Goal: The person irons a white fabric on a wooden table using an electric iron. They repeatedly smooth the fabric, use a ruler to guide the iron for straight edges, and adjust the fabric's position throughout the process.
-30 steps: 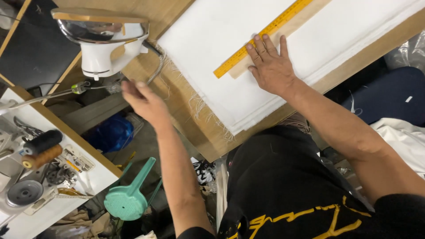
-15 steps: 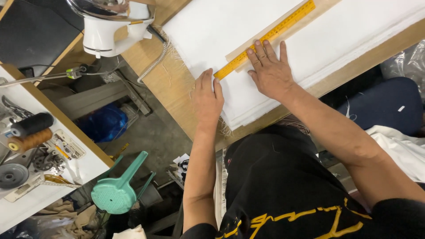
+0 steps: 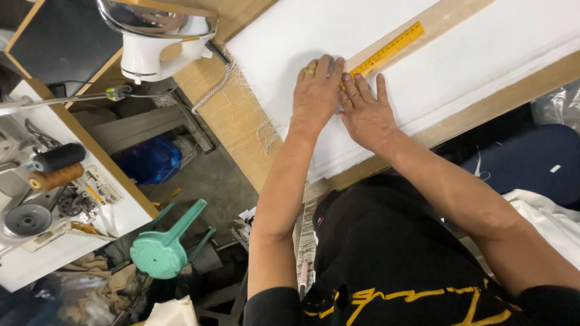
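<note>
Left hand: the left hand (image 3: 316, 96) is laid flat on the white fabric (image 3: 459, 66), fingers held close together, nothing gripped; a ring is worn on one finger.
Right hand: the right hand (image 3: 366, 112) is pressed palm-down just beside the left hand, fingers slightly spread, nothing pinched.
Ruler: the near end of the yellow ruler (image 3: 385, 53) is met by the fingertips of both hands; from there it runs away from the hands on a pale strip over the fabric.
Fabric: it is spread on the wooden counter (image 3: 232, 121), under both hands, with a frayed edge beyond the left hand.
Iron: a white iron (image 3: 160, 37) is stood on the counter, well apart from the left hand, on its outer side.
Stool: a green stool (image 3: 166, 247) is seen on the floor, below the left forearm.
</note>
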